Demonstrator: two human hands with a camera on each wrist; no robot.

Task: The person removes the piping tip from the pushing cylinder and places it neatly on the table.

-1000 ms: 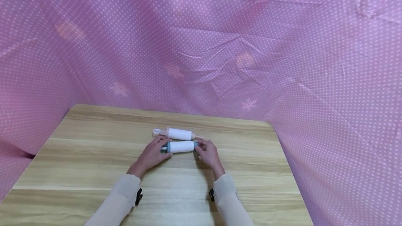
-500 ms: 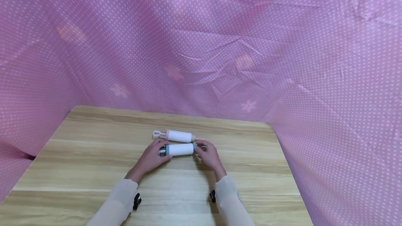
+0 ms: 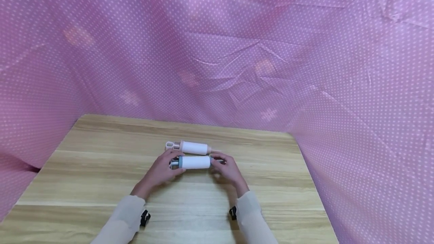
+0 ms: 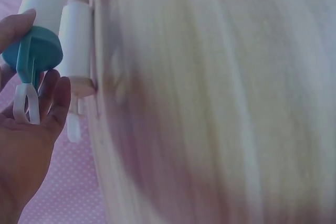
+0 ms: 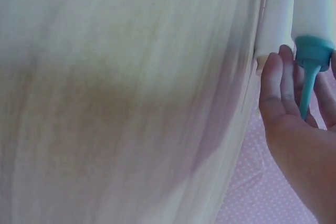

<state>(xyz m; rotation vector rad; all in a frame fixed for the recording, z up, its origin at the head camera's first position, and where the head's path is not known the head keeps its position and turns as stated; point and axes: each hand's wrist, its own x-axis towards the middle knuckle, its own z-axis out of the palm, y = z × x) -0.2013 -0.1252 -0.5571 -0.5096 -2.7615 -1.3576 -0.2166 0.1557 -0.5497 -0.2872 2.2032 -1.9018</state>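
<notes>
A white cylinder with teal ends [image 3: 196, 162] is held between both hands above the table, lying crosswise. My left hand [image 3: 162, 168] grips its left end, thumb in front and fingers behind. In the left wrist view, a teal collar [image 4: 42, 51] and a white loop [image 4: 26, 103] show within this hand [image 4: 23, 150]. My right hand [image 3: 228, 166] holds the right end; in the right wrist view, its fingers [image 5: 271, 85] surround a thin teal stem [image 5: 308, 90]. Just behind lies a similar white cylinder with pinkish-beige ends [image 3: 194, 147], untouched.
The wood-grain table [image 3: 101, 168] extends on both sides of the hands and in front. Pink dotted cloth [image 3: 217, 48] hangs behind the table's far edge and along its sides. Each wrist wears a small black device [image 3: 145, 218].
The teal-ended cylinder has come slightly nearer to me, both hands still on it. My right hand has shifted a little to the right. The pinkish-beige-ended cylinder keeps its place.
</notes>
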